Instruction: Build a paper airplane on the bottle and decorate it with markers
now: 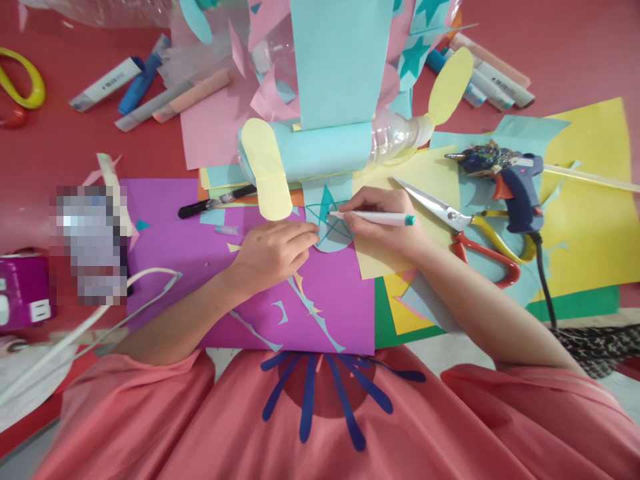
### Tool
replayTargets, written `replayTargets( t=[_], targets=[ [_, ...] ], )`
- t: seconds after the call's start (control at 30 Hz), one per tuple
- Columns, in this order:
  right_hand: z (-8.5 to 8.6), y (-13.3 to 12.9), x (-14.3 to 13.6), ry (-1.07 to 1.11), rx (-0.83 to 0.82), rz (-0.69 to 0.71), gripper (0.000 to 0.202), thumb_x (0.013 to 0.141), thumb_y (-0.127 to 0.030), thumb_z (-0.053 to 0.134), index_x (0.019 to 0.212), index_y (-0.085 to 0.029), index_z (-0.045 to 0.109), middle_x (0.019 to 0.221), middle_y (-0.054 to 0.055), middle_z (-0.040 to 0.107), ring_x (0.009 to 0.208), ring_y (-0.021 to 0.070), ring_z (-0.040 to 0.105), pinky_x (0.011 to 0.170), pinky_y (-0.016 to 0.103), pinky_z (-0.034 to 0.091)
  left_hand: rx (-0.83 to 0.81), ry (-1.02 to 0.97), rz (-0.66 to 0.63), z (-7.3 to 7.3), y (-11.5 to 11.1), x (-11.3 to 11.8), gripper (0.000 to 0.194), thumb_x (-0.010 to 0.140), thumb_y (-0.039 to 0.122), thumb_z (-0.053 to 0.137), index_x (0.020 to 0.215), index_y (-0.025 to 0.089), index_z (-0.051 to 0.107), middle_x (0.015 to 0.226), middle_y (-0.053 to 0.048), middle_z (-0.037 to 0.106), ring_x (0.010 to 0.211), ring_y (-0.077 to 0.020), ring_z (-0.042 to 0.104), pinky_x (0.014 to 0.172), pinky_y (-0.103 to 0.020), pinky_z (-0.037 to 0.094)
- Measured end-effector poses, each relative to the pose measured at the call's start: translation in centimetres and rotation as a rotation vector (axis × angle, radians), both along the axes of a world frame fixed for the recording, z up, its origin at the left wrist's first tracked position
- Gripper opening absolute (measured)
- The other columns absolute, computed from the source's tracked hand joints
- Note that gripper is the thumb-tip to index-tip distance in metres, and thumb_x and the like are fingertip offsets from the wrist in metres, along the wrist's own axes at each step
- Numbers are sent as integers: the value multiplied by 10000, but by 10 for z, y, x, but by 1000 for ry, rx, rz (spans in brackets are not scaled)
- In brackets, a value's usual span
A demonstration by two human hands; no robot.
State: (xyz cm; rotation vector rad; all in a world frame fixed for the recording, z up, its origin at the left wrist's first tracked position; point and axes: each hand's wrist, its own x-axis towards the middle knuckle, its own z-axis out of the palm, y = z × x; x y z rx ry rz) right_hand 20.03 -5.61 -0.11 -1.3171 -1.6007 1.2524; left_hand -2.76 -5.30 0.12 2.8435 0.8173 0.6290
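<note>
My right hand (383,217) grips a white marker (385,218) with a teal end, its tip on a light-blue paper piece (336,241) with rounded lower edge. A teal star outline, partly coloured in, is drawn on that piece. My left hand (280,250) lies flat with fingers stretched out, their tips at the paper's left edge. Just beyond stands a construction of a plastic bottle (395,137) wrapped in light-blue paper, with yellow paper ovals (273,177) at its ends. Under my left hand is a purple sheet (340,303).
Open scissors (455,217) and a blue glue gun (523,183) with a cord lie at right on coloured sheets. Several markers (107,83) lie at the back left, others at the back right. A black pen (215,201), a white cable (145,277) and paper scraps are at left.
</note>
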Motion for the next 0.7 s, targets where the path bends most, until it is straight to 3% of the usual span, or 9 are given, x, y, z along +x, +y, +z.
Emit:
replayTargets(
  t=[0.47,0.7],
  targets=[
    [5,0,1,-45,-20,93,145,771,-282,659,706,-153,649,600,-7,613,552,83,471,517,231,352,-29,20,1,1,0,-1,308,943,99,415,910,173,712,973,-37,790,835,-173,758,754,-293,604],
    [3,2,0,108,-9,-88,230,821,-399,640,707,-206,589,619,-9,604,555,100,515,520,254,409,-106,59,4,-1,-1,-3,319,940,104,414,970,181,722,1020,-51,785,906,-182,753,798,-305,604]
  ],
)
